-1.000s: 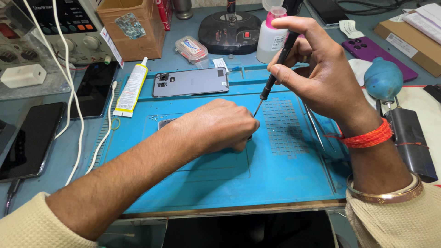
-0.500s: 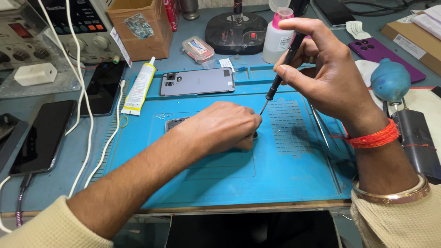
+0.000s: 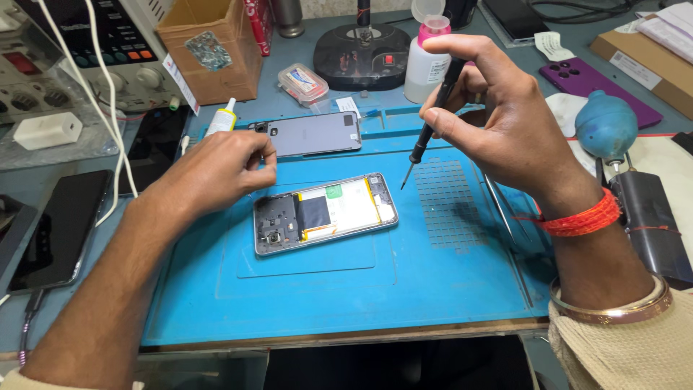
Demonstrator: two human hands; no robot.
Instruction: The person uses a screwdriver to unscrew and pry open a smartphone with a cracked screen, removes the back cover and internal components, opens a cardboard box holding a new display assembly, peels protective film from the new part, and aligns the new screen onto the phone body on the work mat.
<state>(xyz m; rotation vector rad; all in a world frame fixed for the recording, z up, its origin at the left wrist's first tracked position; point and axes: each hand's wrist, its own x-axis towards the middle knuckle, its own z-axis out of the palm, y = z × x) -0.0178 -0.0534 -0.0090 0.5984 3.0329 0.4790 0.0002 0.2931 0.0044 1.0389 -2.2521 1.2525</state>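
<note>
Our left hand [image 3: 220, 170] has lifted off the opened phone [image 3: 325, 212], which now lies uncovered on the blue repair mat [image 3: 361, 296], and hovers loosely curled, empty, near the grey back cover [image 3: 312, 133]. Our right hand [image 3: 505, 119] still pinches the screwdriver [image 3: 432, 119], tip just above the phone's right end.

Matt blue rubbery mat [image 3: 346, 303], opened phone [image 3: 325, 213] with shiny metal frame and glossy battery film, grey satin back cover [image 3: 310, 134], black metal screwdriver [image 3: 433, 119], glossy dark phone screens [image 3: 61, 227], rough brown cardboard box [image 3: 209, 50], smooth rubber blower [image 3: 605, 126].
</note>
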